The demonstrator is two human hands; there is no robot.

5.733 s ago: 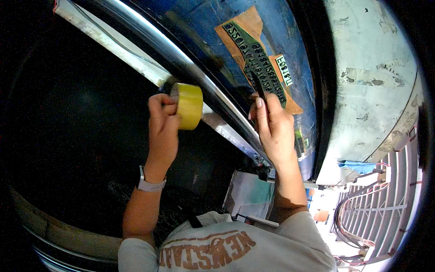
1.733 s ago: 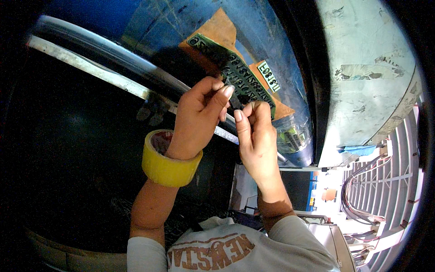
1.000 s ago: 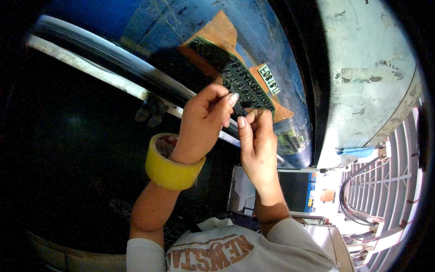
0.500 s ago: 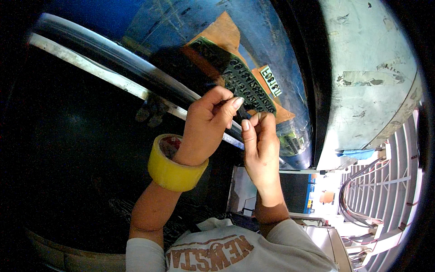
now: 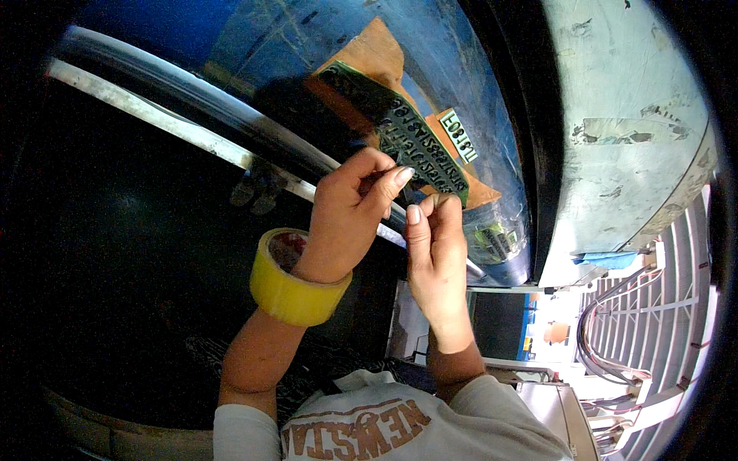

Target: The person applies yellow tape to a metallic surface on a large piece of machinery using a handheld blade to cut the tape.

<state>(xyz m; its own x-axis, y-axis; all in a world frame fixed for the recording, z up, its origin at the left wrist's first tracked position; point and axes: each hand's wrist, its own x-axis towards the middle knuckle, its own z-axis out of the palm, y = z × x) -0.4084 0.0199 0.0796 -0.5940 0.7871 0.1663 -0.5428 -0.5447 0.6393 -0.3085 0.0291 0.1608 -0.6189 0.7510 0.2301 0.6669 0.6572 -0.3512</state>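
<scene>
My left hand is closed in a pinch, thumb against the bent fingers. A roll of yellow tape hangs round that wrist like a bangle. Close by on the right, my right hand pinches too, its thumb tip near the left fingers. Something small and dark may lie between the two pinches, too small to make out. Just beyond the fingertips, a dark green printing plate with raised characters lies on an orange backing sheet. The backing rests on a curved blue cylinder.
A metal bar and a pale rail run slantwise along the cylinder's near side. To the right stands a scuffed pale machine panel behind a black band. Cables hang at the lower right. A small pale label plate sits beside the printing plate.
My right hand has shifted slightly left and down, nearer my left hand. The left hand stays almost where it was, still pinched.
</scene>
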